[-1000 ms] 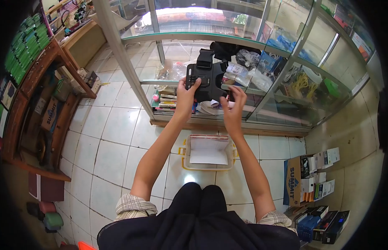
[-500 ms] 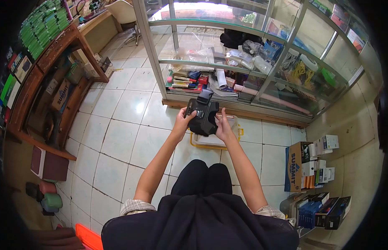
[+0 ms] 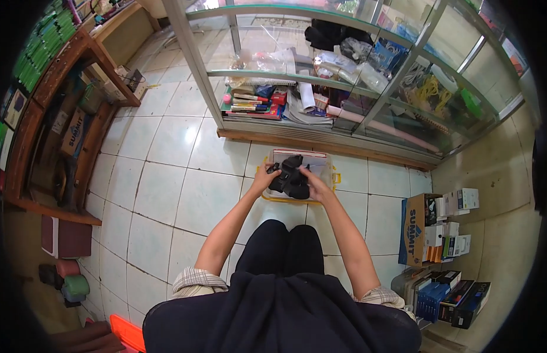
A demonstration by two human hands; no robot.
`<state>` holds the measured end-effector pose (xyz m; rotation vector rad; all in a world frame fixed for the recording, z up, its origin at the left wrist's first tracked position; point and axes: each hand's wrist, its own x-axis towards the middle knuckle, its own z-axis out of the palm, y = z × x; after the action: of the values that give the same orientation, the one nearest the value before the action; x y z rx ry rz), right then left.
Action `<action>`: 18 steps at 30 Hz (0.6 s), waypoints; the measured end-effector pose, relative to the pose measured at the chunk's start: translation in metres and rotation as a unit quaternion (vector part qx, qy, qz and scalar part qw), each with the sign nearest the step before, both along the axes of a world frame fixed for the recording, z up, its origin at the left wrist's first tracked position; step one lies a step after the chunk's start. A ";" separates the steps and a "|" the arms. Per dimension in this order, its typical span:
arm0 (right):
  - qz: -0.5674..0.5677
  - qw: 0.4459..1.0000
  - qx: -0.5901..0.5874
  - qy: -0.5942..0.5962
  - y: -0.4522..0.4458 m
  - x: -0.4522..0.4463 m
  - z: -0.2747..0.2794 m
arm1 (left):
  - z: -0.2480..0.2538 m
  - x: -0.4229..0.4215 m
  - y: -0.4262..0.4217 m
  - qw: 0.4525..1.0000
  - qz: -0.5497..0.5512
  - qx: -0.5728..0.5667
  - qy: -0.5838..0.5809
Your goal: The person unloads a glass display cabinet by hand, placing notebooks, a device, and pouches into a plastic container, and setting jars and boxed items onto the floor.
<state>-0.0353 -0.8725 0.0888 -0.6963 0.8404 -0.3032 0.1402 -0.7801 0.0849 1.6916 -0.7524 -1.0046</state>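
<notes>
Two hands, seen from the head, are on the black gear (image 3: 292,181), which appears over the front part of the tub (image 3: 328,169); whether it touches the tub is hard to tell. Left of the gear, the left hand (image 3: 265,179) has its grip partly closed, thumb and fingers holding the gear's edge. On the other side, the right hand (image 3: 316,186) has a looser, half-curled grip, its fingertips against the gear's upper right; how firmly they press cannot be told. White papers (image 3: 309,155) with a reddish edge lie in the tub, showing behind the gear. A yellow latch (image 3: 337,177) sticks out at the tub's right side. Below the tub in view are the person's dark-clad knees (image 3: 290,242). Just beyond the tub stands the glass case (image 3: 356,130), with pens (image 3: 249,107), a white roll (image 3: 306,97) and plastic bags inside. Well to the tub's right are the SUMMIT carton (image 3: 412,235), holding small boxes, and dark boxes (image 3: 472,303) nearer the person. Far to the tub's left stands the wooden cabinet (image 3: 45,109), with a maroon box (image 3: 72,238) by its near end.
</notes>
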 end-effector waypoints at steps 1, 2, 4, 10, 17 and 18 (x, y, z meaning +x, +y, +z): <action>0.041 0.999 0.015 -0.004 -0.003 -0.002 -0.019 | -0.018 0.003 -0.006 0.997 -0.029 0.045 -0.048; 0.038 0.999 0.020 -0.001 -0.004 -0.004 -0.037 | -0.036 0.005 -0.013 0.990 -0.060 0.089 -0.095; 0.029 0.993 0.005 0.115 -0.001 0.001 -0.052 | -0.060 0.003 -0.024 0.984 -0.062 0.129 -0.102; 0.015 0.979 -0.072 0.189 -0.022 -0.011 -0.081 | -0.082 -0.003 -0.042 0.977 -0.113 0.076 -0.164; 0.028 0.994 0.012 0.107 -0.026 -0.019 -0.081 | -0.078 -0.014 -0.032 0.950 -0.094 0.031 -0.297; 0.029 0.994 0.015 0.108 -0.025 -0.020 -0.085 | -0.078 -0.018 -0.028 0.909 -0.088 -0.019 -0.407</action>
<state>-0.0557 -0.8977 0.0039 -0.7331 1.0257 -0.1651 0.1221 -0.8079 0.0067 2.0347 -1.4684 -0.3461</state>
